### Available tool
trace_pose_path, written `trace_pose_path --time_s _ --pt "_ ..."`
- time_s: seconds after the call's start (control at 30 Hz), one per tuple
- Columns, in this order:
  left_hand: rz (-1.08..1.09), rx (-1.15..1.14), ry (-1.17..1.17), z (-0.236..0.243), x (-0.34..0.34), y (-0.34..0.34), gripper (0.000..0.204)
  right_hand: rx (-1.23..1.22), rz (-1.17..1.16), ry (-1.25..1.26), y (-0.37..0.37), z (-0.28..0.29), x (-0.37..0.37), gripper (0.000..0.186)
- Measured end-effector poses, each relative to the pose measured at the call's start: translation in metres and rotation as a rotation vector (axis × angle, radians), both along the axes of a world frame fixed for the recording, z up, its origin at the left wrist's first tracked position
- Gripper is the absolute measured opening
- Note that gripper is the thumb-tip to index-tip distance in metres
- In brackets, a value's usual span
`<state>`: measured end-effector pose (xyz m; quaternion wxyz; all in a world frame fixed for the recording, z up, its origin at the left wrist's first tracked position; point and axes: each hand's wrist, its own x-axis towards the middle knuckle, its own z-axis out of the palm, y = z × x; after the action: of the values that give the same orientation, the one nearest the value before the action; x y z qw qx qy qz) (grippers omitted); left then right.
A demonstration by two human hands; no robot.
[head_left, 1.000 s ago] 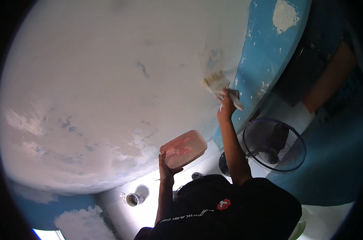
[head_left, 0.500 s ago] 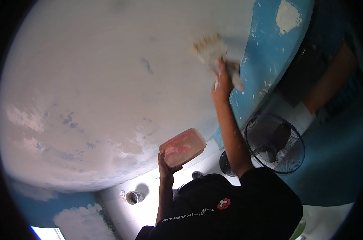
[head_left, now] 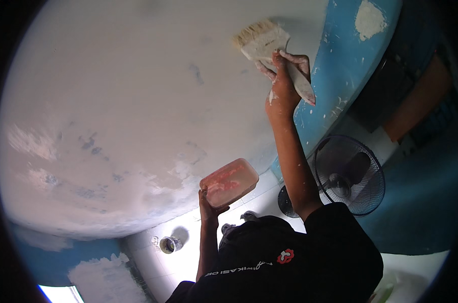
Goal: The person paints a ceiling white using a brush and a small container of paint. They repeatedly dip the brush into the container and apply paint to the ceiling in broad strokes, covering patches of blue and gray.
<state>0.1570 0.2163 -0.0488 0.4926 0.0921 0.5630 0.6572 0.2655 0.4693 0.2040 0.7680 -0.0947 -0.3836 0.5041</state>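
Note:
My right hand (head_left: 284, 81) grips a wide paintbrush (head_left: 265, 44) by its pale handle, thumb along the ferrule side. White smears mark my fingers and wrist. The brush's yellowish bristles lie at the whitish wall (head_left: 138, 91), close to its border with a blue painted strip (head_left: 335, 65). Lower down, my left hand (head_left: 209, 208) is closed around the near end of a rectangular translucent tub (head_left: 230, 183). The tub has reddish patches and is tilted, its far end higher. What is in it cannot be made out clearly.
A round standing fan (head_left: 349, 177) is at my right, with its dark base (head_left: 287, 202) on the white tiled floor (head_left: 155, 272). A small bucket (head_left: 169, 245) sits on the floor at left. A white patch (head_left: 370, 20) marks the blue strip. Dark furniture stands farther right.
My right hand and the brush have moved up and slightly left along the wall. The tub in my left hand has shifted very slightly up and left.

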Motion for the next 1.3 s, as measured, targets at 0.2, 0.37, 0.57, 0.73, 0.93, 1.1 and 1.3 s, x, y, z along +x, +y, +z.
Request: trace_pose_path --time_s 0.2,0.37,0.57,0.73,0.93,1.1,1.3 --pt "-0.045 -0.009 0.087 -0.014 -0.022 -0.009 0.070 -0.396 0.030 0.020 0.010 -0.146 -0.021 0.025" --pt "-0.036 -0.029 -0.017 0.007 -0.045 -0.024 0.074 -0.695 -0.083 -0.206 0.007 -0.237 -0.014 0.028" --pt "-0.089 -0.036 -0.035 -0.012 -0.082 -0.032 0.071 -0.219 -0.211 -0.059 0.049 -0.044 -0.029 0.026" --pt "-0.140 0.000 -0.022 -0.011 -0.095 -0.041 0.077 -0.229 -0.043 0.072 0.025 -0.013 -0.020 0.041" --pt "-0.029 -0.045 -0.032 0.003 -0.089 -0.065 0.077 -0.759 0.151 0.052 0.030 -0.228 -0.022 0.058" --pt "-0.054 -0.013 -0.001 -0.020 -0.109 -0.078 0.077 -0.832 -0.067 -0.112 0.023 -0.199 -0.035 0.043" --pt "-0.073 0.003 -0.042 -0.026 -0.123 -0.079 0.077 -0.306 -0.004 0.142 -0.003 0.025 -0.059 0.030"
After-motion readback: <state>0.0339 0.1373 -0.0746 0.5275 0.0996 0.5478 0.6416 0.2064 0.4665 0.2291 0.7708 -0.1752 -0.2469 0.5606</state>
